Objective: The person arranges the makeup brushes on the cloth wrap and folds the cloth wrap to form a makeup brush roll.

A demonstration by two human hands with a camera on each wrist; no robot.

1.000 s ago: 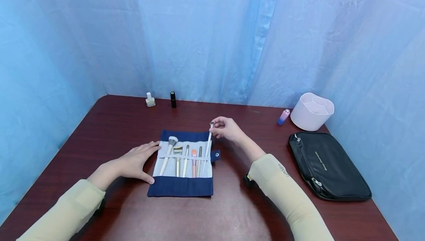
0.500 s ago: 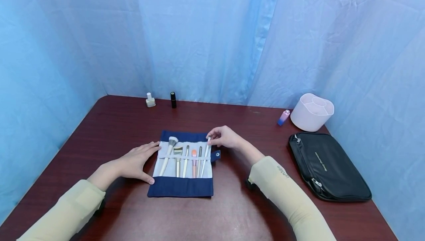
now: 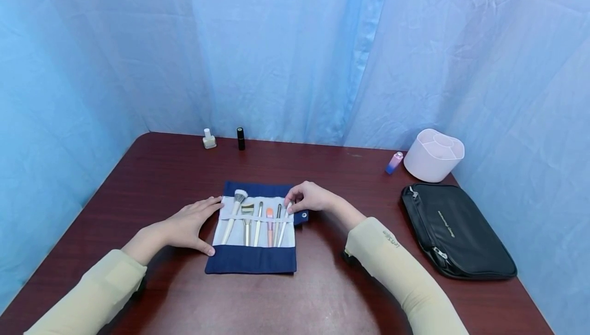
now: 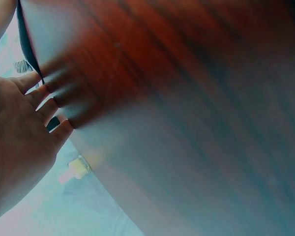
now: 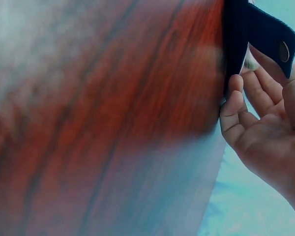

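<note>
A brush roll (image 3: 251, 259), navy outside and pale inside, lies unrolled on the table in the head view. Several makeup brushes stand side by side under its elastic band, among them a large white brush (image 3: 234, 217) and an orange-tipped brush (image 3: 270, 227). My right hand (image 3: 308, 196) pinches the upper end of a slim white brush (image 3: 284, 230) at the right side; its head is hidden by the fingers. Beside them the snap tab (image 5: 273, 37) sticks out. My left hand (image 3: 191, 224) rests with spread, straight fingers along the roll's left edge.
A nail polish bottle (image 3: 209, 139) and a black lipstick tube (image 3: 240, 139) stand at the back. Back right are a pink-blue tube (image 3: 394, 163) and a white divided organizer (image 3: 428, 163). A black zip case (image 3: 456, 232) lies at the right, near blue curtains (image 3: 286, 58).
My right hand has moved down toward me, sliding the slim white brush lower under the band into the roll. The left hand has stayed in place.
</note>
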